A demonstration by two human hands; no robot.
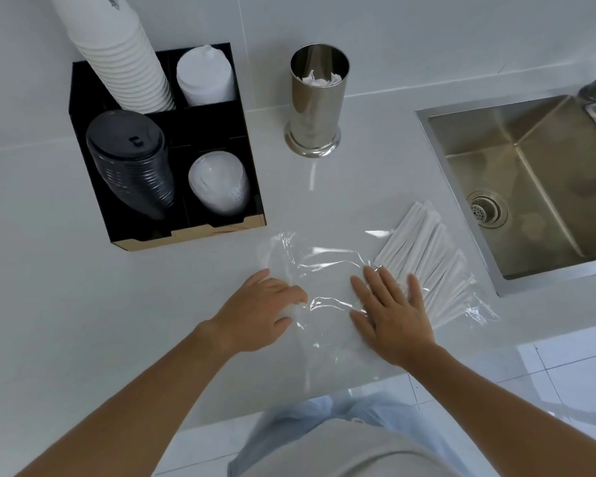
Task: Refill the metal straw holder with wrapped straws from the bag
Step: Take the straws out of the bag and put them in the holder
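Note:
A shiny metal straw holder point(316, 101) stands upright at the back of the white counter, with a few white wrapped straw ends low inside it. A clear plastic bag point(324, 270) lies flat on the counter near the front edge. White wrapped straws point(424, 246) lie in a bundle at its right end, partly sticking out toward the sink. My left hand point(258, 313) rests on the bag's left part with fingers curled onto the plastic. My right hand point(391, 309) lies flat on the bag, fingers spread, touching the near ends of the straws.
A black organiser point(221, 220) at the back left holds stacked white cups, black lids and clear lids. A steel sink point(516, 187) is set into the counter at the right. The counter's front edge point(324, 390) runs just under my forearms, with tiled floor below.

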